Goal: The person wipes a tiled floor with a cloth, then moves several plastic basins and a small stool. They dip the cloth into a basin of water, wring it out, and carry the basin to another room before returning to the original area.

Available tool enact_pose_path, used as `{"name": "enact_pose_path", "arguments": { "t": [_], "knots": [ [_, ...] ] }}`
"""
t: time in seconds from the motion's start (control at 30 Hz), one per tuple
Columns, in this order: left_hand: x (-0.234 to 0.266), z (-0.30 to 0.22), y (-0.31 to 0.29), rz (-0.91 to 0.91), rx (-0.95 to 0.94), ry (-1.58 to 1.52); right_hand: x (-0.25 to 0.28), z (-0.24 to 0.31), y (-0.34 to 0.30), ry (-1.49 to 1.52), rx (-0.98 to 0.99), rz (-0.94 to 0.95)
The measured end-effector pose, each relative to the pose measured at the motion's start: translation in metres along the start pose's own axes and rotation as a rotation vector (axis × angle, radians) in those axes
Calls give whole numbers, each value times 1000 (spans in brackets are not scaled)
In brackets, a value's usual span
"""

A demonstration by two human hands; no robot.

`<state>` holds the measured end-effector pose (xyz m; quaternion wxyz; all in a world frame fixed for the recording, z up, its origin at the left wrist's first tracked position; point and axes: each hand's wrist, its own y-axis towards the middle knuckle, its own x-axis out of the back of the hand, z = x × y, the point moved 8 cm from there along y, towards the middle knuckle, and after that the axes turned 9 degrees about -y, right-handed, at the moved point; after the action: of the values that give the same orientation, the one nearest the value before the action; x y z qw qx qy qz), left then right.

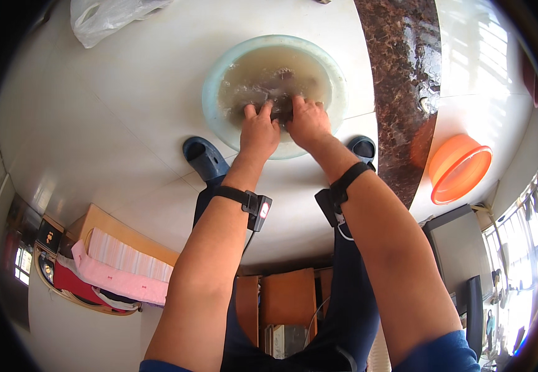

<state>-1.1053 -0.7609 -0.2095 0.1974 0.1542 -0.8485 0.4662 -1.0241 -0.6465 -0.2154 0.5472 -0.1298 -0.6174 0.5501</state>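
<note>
A round pale-green basin (212, 93) of murky brownish water (244, 68) stands on the floor ahead of me. In it lies a dark, soaked, cloth-like thing (281, 110), mostly under the surface, its shape hard to make out. My left hand (260, 130) reaches over the near rim, fingers curled down onto the dark material. Beside it on the right, my right hand (308, 121) grips the same material, fingertips dipping into the water. Small bubbles and ripples surround the fingers.
My slippered feet (205, 158) flank the basin on the pale tiled floor. A wet, dark marbled stone strip (399, 74) runs along the right, with an orange basin (461, 167) beyond it. A white plastic bag (104, 18) lies far left; a bench with folded cloths (126, 257) stands left.
</note>
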Motion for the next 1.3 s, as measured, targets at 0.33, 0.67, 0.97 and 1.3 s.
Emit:
{"name": "enact_pose_path", "arguments": {
  "t": [0.33,0.67,0.97,1.3],
  "knots": [
    [7,-13,-95,48,746,-1535,116,65,-111,298,482,-331],
    [68,-90,-127,271,605,-2031,165,102,-196,672,424,126],
    [88,-94,-146,13,384,-1817,153,107,-183,780,76,68],
    [9,-53,-108,356,413,-2266,128,76,-137,528,14,-244]
  ]
}}
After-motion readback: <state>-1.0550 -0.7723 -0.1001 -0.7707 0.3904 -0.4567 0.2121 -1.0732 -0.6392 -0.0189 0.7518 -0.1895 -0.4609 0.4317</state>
